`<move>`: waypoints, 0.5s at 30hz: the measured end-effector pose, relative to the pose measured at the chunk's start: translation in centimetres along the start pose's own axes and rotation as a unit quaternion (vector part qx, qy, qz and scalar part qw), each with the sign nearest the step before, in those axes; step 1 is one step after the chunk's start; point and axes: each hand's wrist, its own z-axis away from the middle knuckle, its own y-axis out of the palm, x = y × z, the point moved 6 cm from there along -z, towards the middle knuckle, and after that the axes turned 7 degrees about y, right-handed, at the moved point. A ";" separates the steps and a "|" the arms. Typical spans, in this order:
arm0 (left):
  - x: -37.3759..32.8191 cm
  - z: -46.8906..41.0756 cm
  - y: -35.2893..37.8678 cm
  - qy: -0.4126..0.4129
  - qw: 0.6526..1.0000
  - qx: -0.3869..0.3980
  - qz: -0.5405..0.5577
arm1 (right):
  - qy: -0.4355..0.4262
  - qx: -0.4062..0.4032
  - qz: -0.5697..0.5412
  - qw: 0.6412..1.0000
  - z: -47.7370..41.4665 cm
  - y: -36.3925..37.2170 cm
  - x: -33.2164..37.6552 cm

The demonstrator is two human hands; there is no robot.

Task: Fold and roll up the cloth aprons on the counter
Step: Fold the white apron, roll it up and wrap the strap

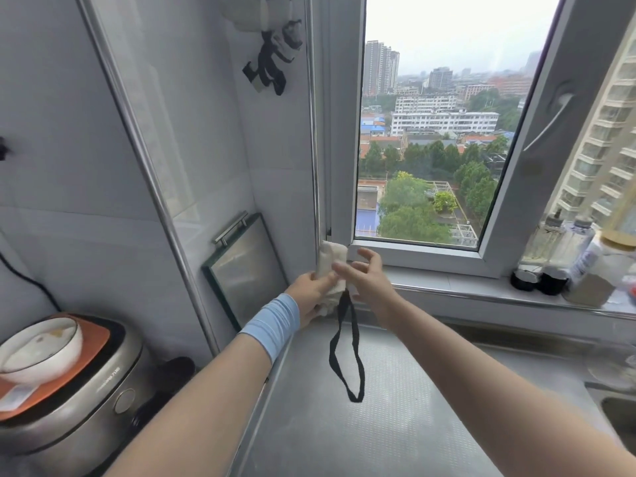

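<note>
Left hand (309, 290) gripping rolled apron (331, 261), right hand (366, 277) spread beside it, black strap (346, 356) dangling

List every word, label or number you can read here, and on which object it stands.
Nothing is legible.
Rice cooker: small print on its front, too blurred.
Windowsill bottles: labels too blurred.
Rolled apron in the left hand: no text seen.

- White-framed window (413, 249) stands open onto grey daylight (towers and trees beyond).
- Pale tiled wall (69, 166) at left.
- Steel counter (395, 425) below the sill (447, 280).
</note>
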 end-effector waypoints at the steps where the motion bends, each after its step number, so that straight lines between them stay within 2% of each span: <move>1: -0.2 -0.2 -0.8 -0.003 0.998 -0.046 0.051 | -0.006 0.003 0.037 0.999 0.4 0.7 -0.6; 2: -0.2 -0.4 -1.4 -0.011 0.993 -0.072 0.097 | -0.012 0.009 0.077 0.997 0.7 1.4 -1.2; 4: -0.4 -0.2 -1.8 -0.035 0.987 -0.061 0.147 | -0.004 0.011 0.110 0.994 0.7 2.2 -2.4; 8: -0.8 0.4 -2.6 -0.050 0.986 -0.002 0.162 | 0.026 0.069 0.039 0.997 0.0 2.3 -2.6; 12: -1.3 0.9 -5.4 -0.046 0.982 0.019 0.185 | 0.136 0.160 -0.050 0.976 -0.8 1.2 -4.1; 15: -2.2 1.7 -6.4 -0.011 0.982 0.095 0.161 | 0.190 0.167 0.026 0.967 -1.7 0.1 -6.1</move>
